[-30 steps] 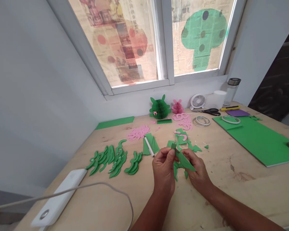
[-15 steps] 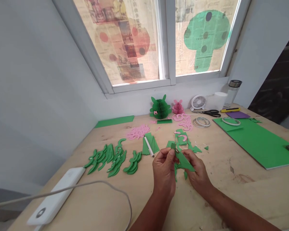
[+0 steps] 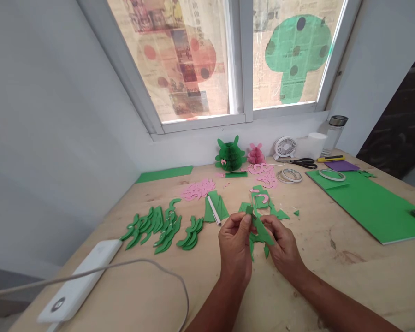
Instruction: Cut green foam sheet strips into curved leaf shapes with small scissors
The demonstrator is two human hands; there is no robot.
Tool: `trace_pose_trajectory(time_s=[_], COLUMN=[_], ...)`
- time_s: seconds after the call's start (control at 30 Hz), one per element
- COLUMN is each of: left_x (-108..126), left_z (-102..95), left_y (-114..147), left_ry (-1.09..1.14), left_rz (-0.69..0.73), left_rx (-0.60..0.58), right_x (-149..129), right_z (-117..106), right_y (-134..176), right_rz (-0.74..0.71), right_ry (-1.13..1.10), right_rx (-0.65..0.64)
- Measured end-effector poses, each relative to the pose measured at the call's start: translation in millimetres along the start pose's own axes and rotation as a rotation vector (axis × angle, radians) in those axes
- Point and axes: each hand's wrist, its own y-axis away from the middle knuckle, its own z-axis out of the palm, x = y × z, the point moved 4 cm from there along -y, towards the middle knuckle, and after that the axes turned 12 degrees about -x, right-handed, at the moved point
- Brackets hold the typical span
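My left hand (image 3: 235,246) pinches a folded piece of green paper (image 3: 263,232) between thumb and fingers, raised over the table. Close against the paper's right side is my right hand (image 3: 284,244), its fingers curled; what lies inside them is hidden behind the paper. A small dark sliver shows by the left fingertips, too small to name. Green paper scraps (image 3: 259,239) lie under and behind the hands. To the left, a white pen (image 3: 214,210) rests on green paper pieces (image 3: 222,208), beside stacks of curved green cutouts (image 3: 191,234).
Pink cutouts (image 3: 198,189) lie further back. Green (image 3: 230,156) and pink (image 3: 255,154) paper figures stand by the wall. Black-handled scissors (image 3: 304,162), tape rolls (image 3: 290,175) and a green sheet (image 3: 370,203) are at right. A cable (image 3: 138,262) crosses a white power strip (image 3: 83,281) at left.
The green paper has turned slightly between my hands, showing a narrower face. My right hand has shifted a little; the left stays nearly in place.
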Motion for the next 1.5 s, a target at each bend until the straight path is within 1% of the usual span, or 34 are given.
trace_pose_trajectory(time_s=[0.2,0.47,0.63,1.0,1.27,1.5], left_x=[-1,-2,-3,-4,-3,-4], left_z=[-0.5,-0.3,-0.6,0.1,0.2,0.0], left_y=[1,1,1,0,1,0], left_ry=[0.027,0.038,0.047,0.067,0.042,0.016], left_rz=[-0.012,-0.027,-0.04,-0.065,-0.081,-0.078], left_rx=[0.008,0.001,-0.011,-0.023,-0.018,-0.012], right_x=[3,-1,-3,-5,-7,-6], right_z=[2,3,3,2,0,1], right_y=[1,0,0,-2,-2,-4], right_rz=[-0.01,-0.029,-0.058,-0.069,-0.07,-0.036], right_ry=[-0.068,-0.12,-0.156,-0.174,-0.134,-0.091], right_rx=[-0.013,0.011,0.001,0.004,0.017,0.023])
